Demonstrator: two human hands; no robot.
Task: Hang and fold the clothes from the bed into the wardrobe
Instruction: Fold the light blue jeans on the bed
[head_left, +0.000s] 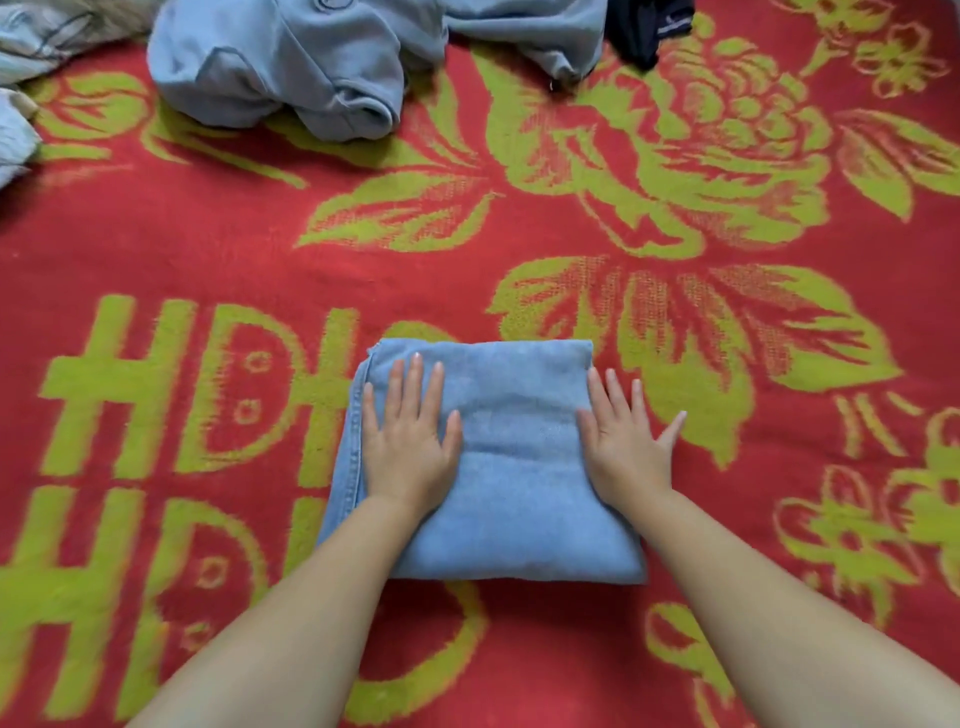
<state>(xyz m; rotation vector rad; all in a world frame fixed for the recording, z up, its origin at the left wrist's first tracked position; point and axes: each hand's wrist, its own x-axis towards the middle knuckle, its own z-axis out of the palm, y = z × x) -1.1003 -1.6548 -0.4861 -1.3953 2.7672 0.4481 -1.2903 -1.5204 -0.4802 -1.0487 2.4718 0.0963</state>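
A light blue garment (514, 467) lies folded into a neat rectangle on the red and green bedspread (260, 249), in the lower middle of the view. My left hand (410, 441) rests flat on the left part of the fold, fingers spread. Flat on the fold's right edge is my right hand (623, 441), its thumb and outer fingers reaching onto the bedspread. Neither hand grips anything.
A crumpled grey-blue garment (291, 67) lies at the far top of the bed. A dark piece of clothing (649, 26) sits at the top right of it. Pale patterned fabric (31, 47) shows at the top left corner.
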